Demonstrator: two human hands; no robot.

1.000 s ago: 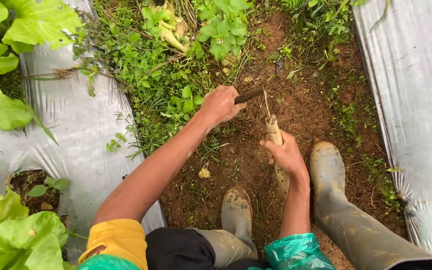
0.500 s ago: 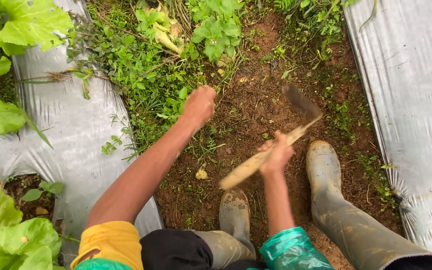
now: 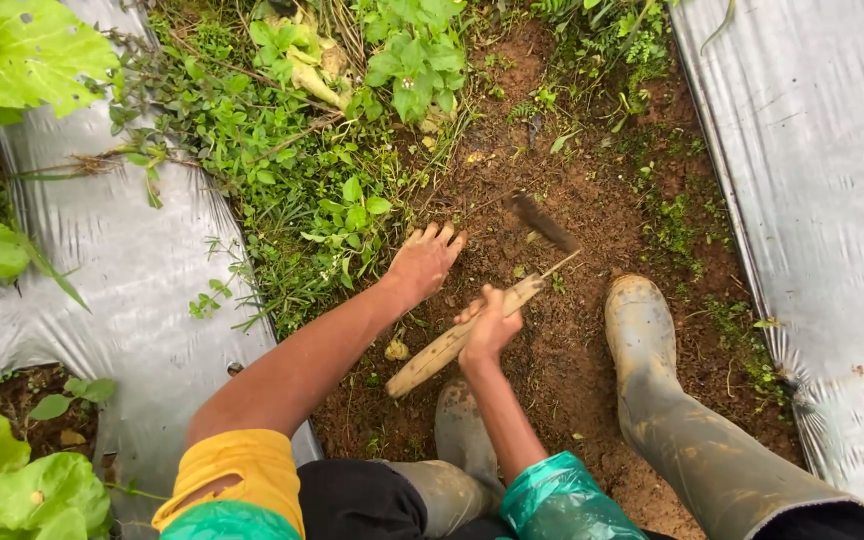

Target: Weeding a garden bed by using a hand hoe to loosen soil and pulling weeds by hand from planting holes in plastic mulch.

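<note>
Right hand [image 3: 490,325] gripping the hoe [image 3: 472,325] — left hand [image 3: 424,262] open by weeds [image 3: 337,225]. Chop low, away from fingers.

Weeds [image 3: 292,190] left of soil path [image 3: 592,230], between plastic sheets [image 3: 812,200].

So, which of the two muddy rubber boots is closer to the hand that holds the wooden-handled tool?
The left boot, partly hidden just below the right hand. The right boot stands apart, out beside the plastic sheet, in full view.
</note>
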